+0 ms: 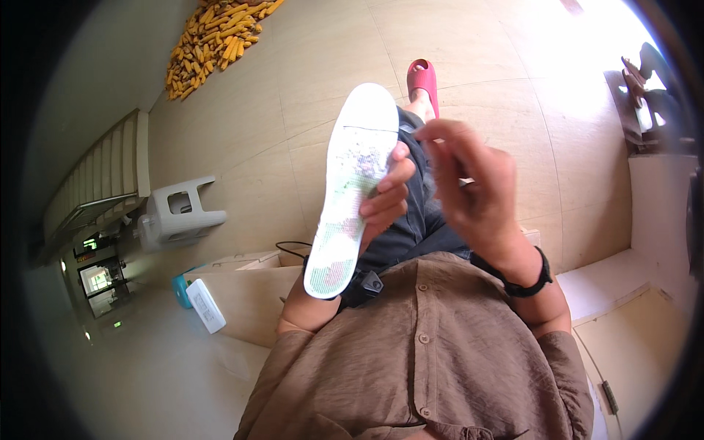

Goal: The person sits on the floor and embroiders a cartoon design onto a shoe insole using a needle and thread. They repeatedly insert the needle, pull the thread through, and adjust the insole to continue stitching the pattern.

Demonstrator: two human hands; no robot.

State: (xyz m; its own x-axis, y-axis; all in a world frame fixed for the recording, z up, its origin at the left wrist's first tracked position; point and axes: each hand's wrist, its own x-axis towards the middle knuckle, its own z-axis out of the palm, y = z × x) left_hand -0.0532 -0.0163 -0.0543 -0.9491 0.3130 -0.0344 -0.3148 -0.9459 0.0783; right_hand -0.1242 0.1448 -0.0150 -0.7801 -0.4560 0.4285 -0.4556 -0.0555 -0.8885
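Observation:
A white shoe insole (352,187) with cross-stitch-like patches of green, purple and pink is tilted in front of me. My left hand (388,190) grips it from behind, its fingers curled over the right edge. Across the upper part of the insole runs a thin dark line (371,129), perhaps a thread. To the right, apart from the insole, my right hand (476,181) is raised with bent fingers, thumb and forefinger close together. It is blurred, and whether it holds a needle or thread cannot be made out.
Corn cobs (220,41) are heaped on the tiled floor at the upper left. A white plastic stool (184,212) lies on its side. Beside my left elbow is a wooden box (247,291) with a white case (206,305) against it. My foot wears a red slipper (422,82).

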